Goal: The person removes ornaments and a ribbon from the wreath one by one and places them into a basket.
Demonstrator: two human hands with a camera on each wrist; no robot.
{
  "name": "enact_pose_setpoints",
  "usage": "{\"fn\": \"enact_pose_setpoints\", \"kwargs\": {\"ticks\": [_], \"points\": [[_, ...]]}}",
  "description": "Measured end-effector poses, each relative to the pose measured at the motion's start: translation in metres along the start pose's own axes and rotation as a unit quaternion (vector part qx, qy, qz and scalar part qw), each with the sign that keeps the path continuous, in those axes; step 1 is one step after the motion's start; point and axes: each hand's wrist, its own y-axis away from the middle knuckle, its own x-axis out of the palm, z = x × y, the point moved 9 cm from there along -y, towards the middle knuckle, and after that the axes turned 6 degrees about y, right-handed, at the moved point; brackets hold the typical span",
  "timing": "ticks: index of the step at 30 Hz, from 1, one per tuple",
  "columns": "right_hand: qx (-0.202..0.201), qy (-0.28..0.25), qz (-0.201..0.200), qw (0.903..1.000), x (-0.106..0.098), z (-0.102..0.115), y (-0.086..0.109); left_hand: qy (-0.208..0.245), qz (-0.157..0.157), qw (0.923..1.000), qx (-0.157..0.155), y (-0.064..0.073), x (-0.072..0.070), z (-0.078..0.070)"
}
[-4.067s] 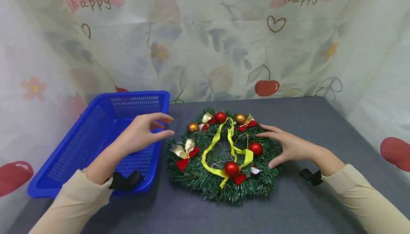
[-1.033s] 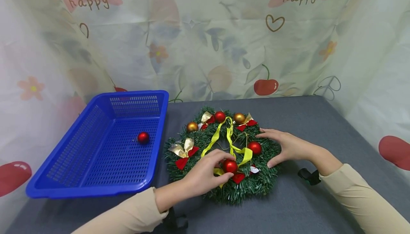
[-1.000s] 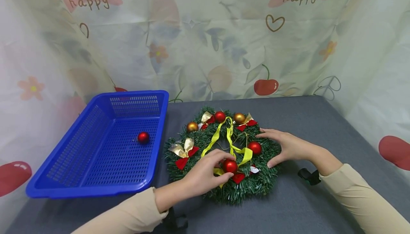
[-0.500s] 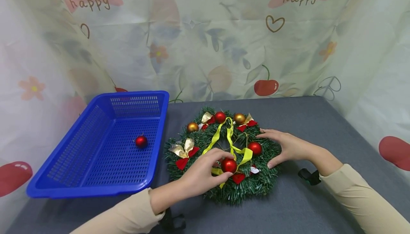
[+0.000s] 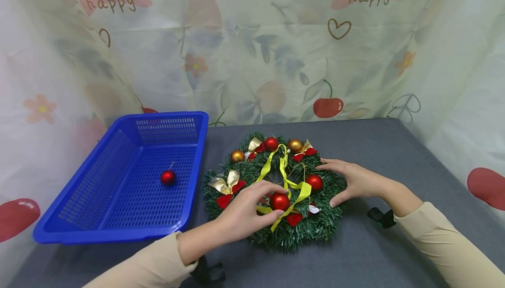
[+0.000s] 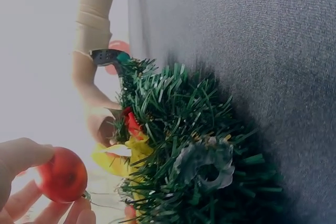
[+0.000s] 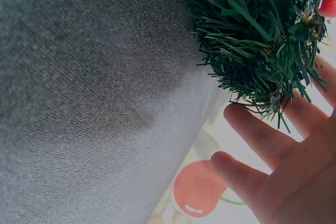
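Note:
A red bauble [image 5: 279, 201] sits between the thumb and fingertips of my left hand [image 5: 246, 211], just over the near left part of a green tinsel wreath [image 5: 300, 235]. In the left wrist view, this bauble [image 6: 62, 175] has a thin wire by its cap and appears apart from the tinsel. My right hand [image 5: 357, 180] rests against the wreath's right edge. Its fingers [image 7: 260, 135] look fairly straight and spread in the right wrist view. Yellow ribbon [image 5: 304, 191], gold-and-red bows [image 5: 226, 187], and more red and gold baubles decorate the wreath.
A blue perforated basket [image 5: 118, 237] stands left of the wreath, with one red bauble [image 5: 168, 177] lying inside. A grey cloth [image 5: 367, 143] covers the table. Printed curtains [image 5: 244, 51] enclose the back and sides.
The left hand went from beside the basket to the wreath, and now lifts a red bauble slightly up and left. A red bauble has appeared in the basket and rolled nearer. The right hand stays put.

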Motion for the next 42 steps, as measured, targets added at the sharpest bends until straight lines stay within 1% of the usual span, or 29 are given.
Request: {"fn": "enact_pose_setpoints", "kwargs": {"ticks": [4, 7, 13, 18, 23, 28, 32, 36, 42], "points": [[0.0, 0.001, 0.0, 1.0, 0.0, 0.0, 0.0, -0.006, -0.003, 1.0, -0.002, 0.001, -0.005, -0.002], [0.001, 0.0, 0.0, 1.0, 0.0, 0.0, 0.001, -0.013, -0.007, 0.9999, 0.002, 0.002, -0.009, -0.004], [0.003, -0.002, 0.004, 1.0, -0.001, 0.0, 0.001, -0.027, -0.015, 0.9995, 0.01, 0.005, -0.021, -0.011], [0.002, -0.002, 0.004, 1.0, 0.0, -0.001, 0.001, -0.042, -0.022, 0.9988, 0.009, 0.007, -0.031, -0.015], [0.003, -0.001, 0.003, 1.0, 0.0, -0.002, 0.001, -0.058, -0.039, 0.9975, 0.013, 0.009, -0.041, -0.018], [0.004, -0.002, 0.003, 1.0, 0.001, -0.002, 0.001, -0.067, -0.058, 0.9959, 0.017, 0.011, -0.052, -0.018], [0.003, -0.003, 0.002, 1.0, 0.001, -0.002, 0.001, -0.059, -0.077, 0.9951, 0.018, 0.012, -0.061, -0.015], [0.002, -0.002, 0.002, 1.0, 0.001, -0.002, 0.001, -0.047, -0.089, 0.9948, 0.02, 0.014, -0.068, -0.013], [0.004, -0.003, 0.003, 1.0, 0.0, -0.001, 0.001, -0.057, -0.108, 0.9923, 0.019, 0.016, -0.081, -0.013]]}}
